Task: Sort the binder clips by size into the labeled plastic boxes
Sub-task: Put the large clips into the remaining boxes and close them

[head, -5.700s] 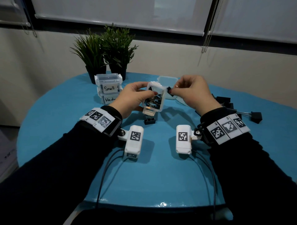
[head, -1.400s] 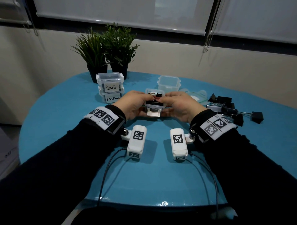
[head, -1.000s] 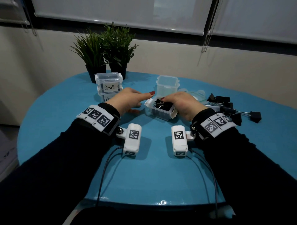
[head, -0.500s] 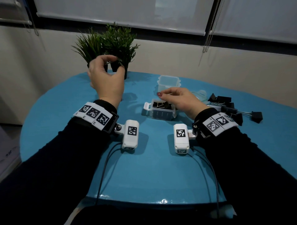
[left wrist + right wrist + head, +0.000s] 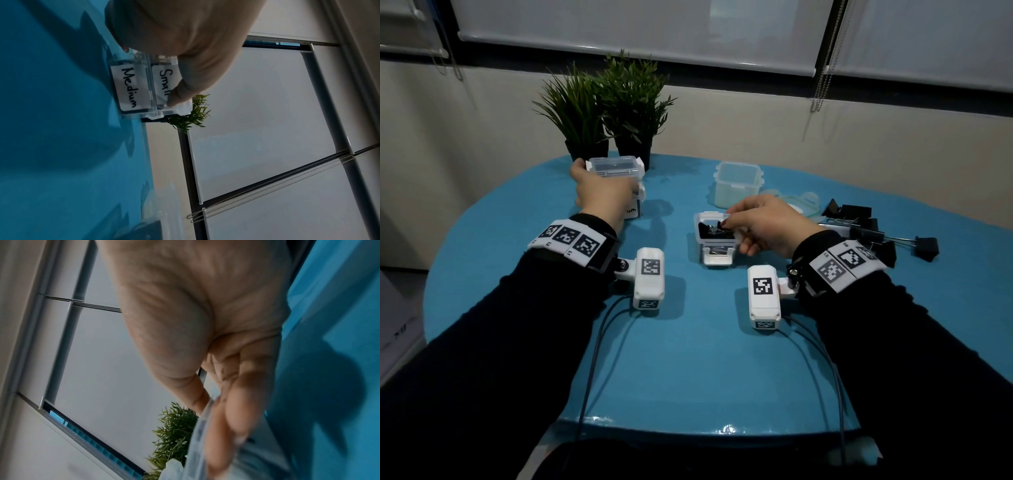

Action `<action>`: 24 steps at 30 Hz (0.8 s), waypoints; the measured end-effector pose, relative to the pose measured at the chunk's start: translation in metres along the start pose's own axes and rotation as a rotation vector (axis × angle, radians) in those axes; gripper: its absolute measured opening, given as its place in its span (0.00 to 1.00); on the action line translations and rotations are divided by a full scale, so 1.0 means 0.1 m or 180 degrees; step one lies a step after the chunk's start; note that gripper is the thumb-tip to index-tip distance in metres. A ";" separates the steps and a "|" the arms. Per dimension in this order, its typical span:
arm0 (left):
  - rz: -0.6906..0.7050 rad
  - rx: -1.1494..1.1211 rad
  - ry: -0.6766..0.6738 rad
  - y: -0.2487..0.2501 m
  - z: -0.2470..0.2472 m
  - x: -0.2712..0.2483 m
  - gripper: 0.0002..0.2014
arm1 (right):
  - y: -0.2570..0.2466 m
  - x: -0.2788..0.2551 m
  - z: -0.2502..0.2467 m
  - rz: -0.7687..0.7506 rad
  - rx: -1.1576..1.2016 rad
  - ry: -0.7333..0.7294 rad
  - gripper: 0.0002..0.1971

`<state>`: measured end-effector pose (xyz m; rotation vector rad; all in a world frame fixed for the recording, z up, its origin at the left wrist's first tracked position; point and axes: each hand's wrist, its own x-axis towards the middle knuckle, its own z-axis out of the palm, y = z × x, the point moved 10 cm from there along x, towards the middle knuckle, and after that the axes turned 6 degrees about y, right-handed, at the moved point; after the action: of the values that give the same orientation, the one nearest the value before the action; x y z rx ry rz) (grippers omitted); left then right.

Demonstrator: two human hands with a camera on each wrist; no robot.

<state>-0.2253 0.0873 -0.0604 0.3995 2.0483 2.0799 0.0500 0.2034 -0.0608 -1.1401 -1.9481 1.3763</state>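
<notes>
Two clear lidded boxes are stacked at the back left: the Small box (image 5: 616, 165) (image 5: 164, 79) sits on the Medium box (image 5: 635, 212) (image 5: 129, 87). My left hand (image 5: 604, 186) grips the Small box from above, and its thumb (image 5: 180, 92) presses the label side. An open clear box (image 5: 717, 241) with small black binder clips (image 5: 714, 229) in it stands mid-table. My right hand (image 5: 736, 236) holds that box by its right wall, fingers curled over the rim (image 5: 224, 434). Large black binder clips (image 5: 859, 222) lie in a pile at the right.
An empty clear box (image 5: 738, 183) stands behind the open one, with loose lids (image 5: 803, 202) beside it. Two potted plants (image 5: 613, 113) stand at the table's far edge behind the stack. The round blue table (image 5: 705, 359) ends just in front of me.
My left hand has come down from mid-air and taken hold of the Small box on the stack. My right hand has stayed at the open box, which has turned slightly.
</notes>
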 end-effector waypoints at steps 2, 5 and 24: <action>-0.0140 0.0020 -0.0060 -0.09 0.03 0.05 0.45 | 0.01 -0.06 0.09 0.0204 0.0399 -0.0178 0.03; -0.0241 0.0257 -0.0118 -0.28 0.10 0.25 0.39 | 0.02 -0.10 0.19 0.0425 0.0870 -0.0401 0.05; 0.0499 -0.0393 -0.0692 0.38 0.13 -0.28 0.27 | -0.12 0.04 0.31 -0.0836 -0.0231 -0.0437 0.21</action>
<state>-0.1924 0.0893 -0.0238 0.7505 1.8071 2.1287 0.0193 0.1890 -0.0614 -0.8024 -2.1714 1.2804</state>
